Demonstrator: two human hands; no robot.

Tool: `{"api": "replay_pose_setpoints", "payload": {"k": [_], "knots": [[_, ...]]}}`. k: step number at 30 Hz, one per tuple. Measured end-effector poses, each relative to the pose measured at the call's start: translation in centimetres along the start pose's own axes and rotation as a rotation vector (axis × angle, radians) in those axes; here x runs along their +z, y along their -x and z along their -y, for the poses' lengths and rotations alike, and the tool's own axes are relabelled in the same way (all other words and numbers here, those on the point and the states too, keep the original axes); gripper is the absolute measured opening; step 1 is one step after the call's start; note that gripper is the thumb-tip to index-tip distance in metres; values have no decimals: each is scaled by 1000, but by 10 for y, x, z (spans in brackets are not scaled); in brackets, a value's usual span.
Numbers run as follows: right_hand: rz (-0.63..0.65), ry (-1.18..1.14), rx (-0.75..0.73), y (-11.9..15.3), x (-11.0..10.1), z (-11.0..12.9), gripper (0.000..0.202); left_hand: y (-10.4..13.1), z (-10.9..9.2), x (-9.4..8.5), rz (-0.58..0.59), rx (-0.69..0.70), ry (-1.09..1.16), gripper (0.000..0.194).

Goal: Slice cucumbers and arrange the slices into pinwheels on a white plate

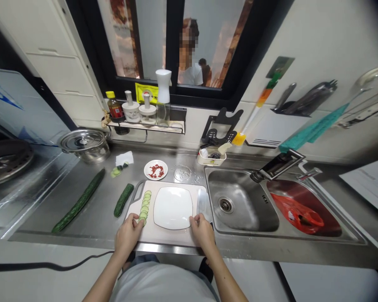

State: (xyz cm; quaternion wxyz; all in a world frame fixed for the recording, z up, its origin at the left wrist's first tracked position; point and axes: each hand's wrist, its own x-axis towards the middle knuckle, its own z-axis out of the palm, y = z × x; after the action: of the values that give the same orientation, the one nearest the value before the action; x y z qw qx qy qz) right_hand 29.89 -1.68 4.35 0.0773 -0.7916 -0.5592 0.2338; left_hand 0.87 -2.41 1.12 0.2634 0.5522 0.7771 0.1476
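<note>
On the cutting board [182, 238], a row of thin cucumber slices [146, 201] overlaps along the left side. My left hand [128, 234] is closed in a pinch at the near end of that row, fingertips on a slice. A white square plate [173, 207] lies flat in the middle of the board, bare on top. The thumb and fingers of my right hand [203, 233] pinch its near right corner. Beside that hand, a pale blade-like object [203, 202] rests along the board's right edge; its near end is hidden.
Left of the board lie a short cucumber piece [123, 200] and a long cucumber [80, 202]. Behind are a small plate with chopped red bits [156, 170], cucumber scraps [117, 170] and a lidded pot [84, 144]. The double sink [242, 205] adjoins on the right, with a red bag [297, 214].
</note>
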Motion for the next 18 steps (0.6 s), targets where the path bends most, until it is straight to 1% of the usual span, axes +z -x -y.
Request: {"api": "replay_pose_setpoints", "payload": {"k": [4, 9, 15, 18], "knots": [[-29, -65, -32, 0, 1, -2, 24, -2, 6, 3, -23, 5, -91, 37], [-21, -115, -35, 3, 2, 0, 22, -1, 8, 7, -34, 35, -73, 31], [-51, -167, -56, 2, 5, -1, 20, 4, 7, 6, -62, 11, 53, 20], [-69, -174, -63, 2, 2, -1, 22, 5, 5, 3, -77, 4, 203, 26]]}}
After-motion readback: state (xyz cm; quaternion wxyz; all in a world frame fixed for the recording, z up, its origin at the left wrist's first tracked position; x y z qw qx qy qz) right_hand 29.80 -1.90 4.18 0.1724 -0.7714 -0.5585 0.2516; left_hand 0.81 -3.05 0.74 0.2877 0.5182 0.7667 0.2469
